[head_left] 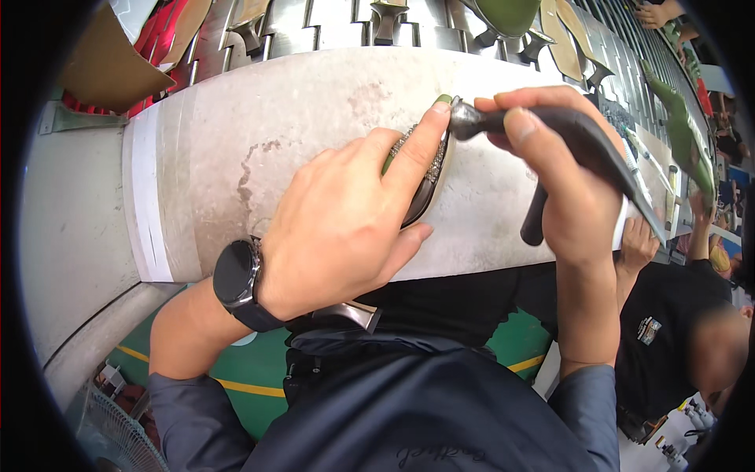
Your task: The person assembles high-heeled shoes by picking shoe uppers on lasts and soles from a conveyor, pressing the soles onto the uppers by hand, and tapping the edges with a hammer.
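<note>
A dark shoe with a glittering band and a green part (423, 195) lies under my left hand (342, 208) on the pale worktable. My left fingers are wrapped over it, the index finger stretched to its far end, and they cover most of it. Dark metal lasting pincers (578, 130) are gripped in my right hand (578, 189); their rounded head meets the shoe's far end, and one handle points down beside the palm. A shiny heel (358, 315) shows below my left wrist; whether it belongs to the same shoe I cannot tell.
Beyond the stained worktable (314, 102) runs a slatted metal conveyor (330, 20) carrying several heeled shoes and insoles. Brown sheet material (110, 63) stands at the far left. Brushes or pens (649, 153) lie on the right. A co-worker (668, 338) is close on my right. A fan (114, 425) stands lower left.
</note>
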The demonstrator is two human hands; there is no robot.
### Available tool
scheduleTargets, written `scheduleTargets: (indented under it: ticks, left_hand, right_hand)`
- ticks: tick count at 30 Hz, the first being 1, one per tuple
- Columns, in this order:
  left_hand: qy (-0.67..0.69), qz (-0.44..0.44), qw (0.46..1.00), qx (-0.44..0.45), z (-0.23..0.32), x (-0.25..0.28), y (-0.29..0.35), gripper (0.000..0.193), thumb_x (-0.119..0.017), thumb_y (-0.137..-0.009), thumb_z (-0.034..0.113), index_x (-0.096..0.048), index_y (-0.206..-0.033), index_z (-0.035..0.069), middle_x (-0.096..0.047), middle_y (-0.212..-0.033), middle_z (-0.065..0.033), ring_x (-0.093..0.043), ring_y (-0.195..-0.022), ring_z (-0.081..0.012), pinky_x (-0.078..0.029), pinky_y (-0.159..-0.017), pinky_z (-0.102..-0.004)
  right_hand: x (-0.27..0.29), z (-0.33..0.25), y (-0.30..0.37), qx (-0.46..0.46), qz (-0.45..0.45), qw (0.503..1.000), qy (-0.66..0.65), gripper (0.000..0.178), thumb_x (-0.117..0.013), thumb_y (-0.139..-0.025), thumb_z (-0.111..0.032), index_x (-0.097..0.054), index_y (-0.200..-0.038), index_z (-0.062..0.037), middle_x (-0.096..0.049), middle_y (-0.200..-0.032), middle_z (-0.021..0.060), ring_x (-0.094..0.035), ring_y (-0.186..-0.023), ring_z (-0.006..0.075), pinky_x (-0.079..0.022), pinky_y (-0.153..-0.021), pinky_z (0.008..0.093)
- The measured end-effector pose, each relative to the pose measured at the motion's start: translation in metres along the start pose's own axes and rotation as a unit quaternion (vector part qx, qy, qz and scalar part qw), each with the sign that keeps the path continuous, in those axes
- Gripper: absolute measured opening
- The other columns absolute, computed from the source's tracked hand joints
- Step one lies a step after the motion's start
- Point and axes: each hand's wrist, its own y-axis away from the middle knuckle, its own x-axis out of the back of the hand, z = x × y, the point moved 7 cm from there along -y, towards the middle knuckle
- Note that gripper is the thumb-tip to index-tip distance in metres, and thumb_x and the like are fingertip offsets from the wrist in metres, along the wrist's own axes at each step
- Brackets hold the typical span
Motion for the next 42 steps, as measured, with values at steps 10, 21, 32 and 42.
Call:
scheduleTargets:
  ticks: [10,21,32,42]
  left_hand:
    - [0.002,0.017,1.000,-0.002,-0.005,-0.002,0.004,0.108,-0.087,-0.076,0.012,-0.028,-0.166,0.001,-0.064,-0.121,-0.0231,-0.065,-0.102,-0.0451,-0.055,-0.086,-0.0486]
    - [0.003,0.022,1.000,0.001,-0.012,-0.007,0.009,0.109,-0.081,-0.073,0.013,-0.026,-0.167,0.002,-0.064,-0.123,-0.0253,-0.065,-0.108,-0.0470,-0.055,-0.088,-0.0504]
    - [0.128,0.057,0.990,0.014,-0.035,0.008,0.023,0.044,-0.066,-0.104,0.026,-0.063,-0.134,-0.007,-0.072,-0.115,-0.0250,-0.071,-0.104,-0.0416,-0.055,-0.091,-0.0420]
    - [0.120,0.066,0.990,0.014,-0.037,0.006,0.025,0.040,-0.067,-0.103,0.024,-0.066,-0.130,-0.005,-0.073,-0.109,-0.0225,-0.071,-0.098,-0.0398,-0.056,-0.087,-0.0417]
  right_hand:
    - [-0.012,-0.005,0.033,0.058,-0.026,0.996,-0.065,0.019,-0.072,-0.095,-0.001,-0.072,-0.113,0.0043,-0.079,-0.106,0.0098,-0.072,-0.096,0.0112,-0.056,-0.088,0.0269]
    - [-0.081,-0.014,0.114,0.333,0.109,0.922,0.163,0.039,-0.085,-0.075,0.000,-0.072,-0.111,0.0050,-0.076,-0.104,0.0205,-0.077,-0.096,0.0369,-0.063,-0.088,0.0425]
    - [-0.080,-0.020,0.105,0.341,0.032,0.928,0.148,0.038,-0.084,-0.074,0.002,-0.070,-0.109,0.0048,-0.075,-0.104,0.0235,-0.076,-0.093,0.0370,-0.063,-0.085,0.0400]
    - [-0.101,-0.005,0.102,0.212,-0.070,0.973,-0.058,0.035,-0.084,-0.075,0.001,-0.071,-0.107,0.0059,-0.077,-0.108,0.0205,-0.078,-0.096,0.0342,-0.063,-0.083,0.0377]
